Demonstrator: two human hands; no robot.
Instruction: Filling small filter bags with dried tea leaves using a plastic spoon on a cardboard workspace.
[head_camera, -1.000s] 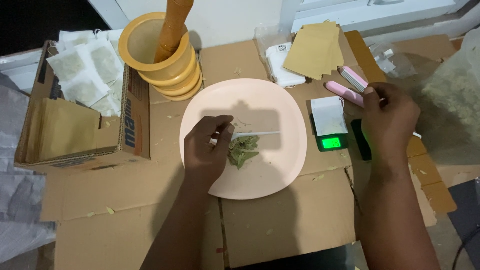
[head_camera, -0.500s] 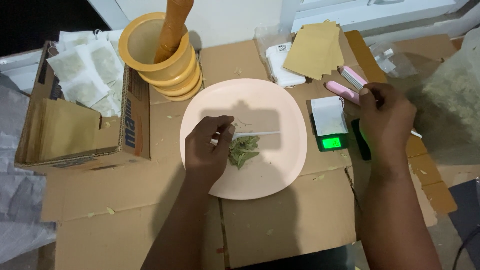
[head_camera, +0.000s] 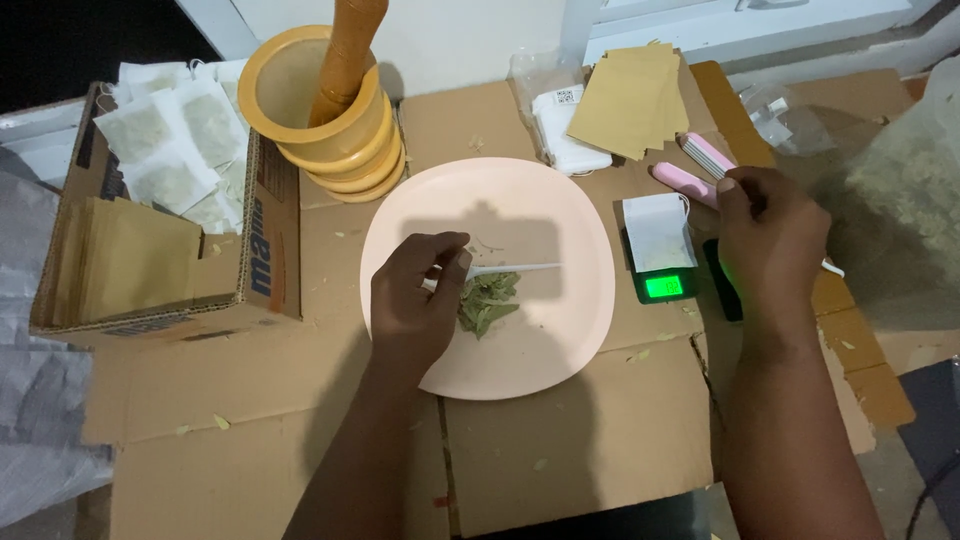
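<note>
The left hand (head_camera: 415, 300) rested on the pale pink plate (head_camera: 560, 340), its fingers pinched around the handle of a white plastic spoon (head_camera: 515, 268) that pointed rightward across the plate. Just below the spoon and touching the fingertips lay a small heap of dried green leaves (head_camera: 487, 303), near the middle of the plate. The right hand (head_camera: 770, 245) hovered to the right of the plate, its fingers closed on the end of a pink handheld sealer (head_camera: 700, 170) that lay on the cardboard (head_camera: 330, 440) covering the work surface. Between the plate and that hand stood a small scale (head_camera: 667, 285) with a lit green display, and a white tea bag (head_camera: 658, 230) lay on its platform. Behind the plate stood a yellow wooden mortar (head_camera: 325, 125) with a brown pestle (head_camera: 345, 55) leaning upright in it. To the left an open cardboard box (head_camera: 260, 260) held filled tea bags (head_camera: 185, 150) at the back and brown envelopes (head_camera: 125, 260) at the front. More brown envelopes lay in a stack (head_camera: 630, 100) behind the scale, partly over a white packet (head_camera: 565, 130). Leaf crumbs were scattered over the cardboard.
</note>
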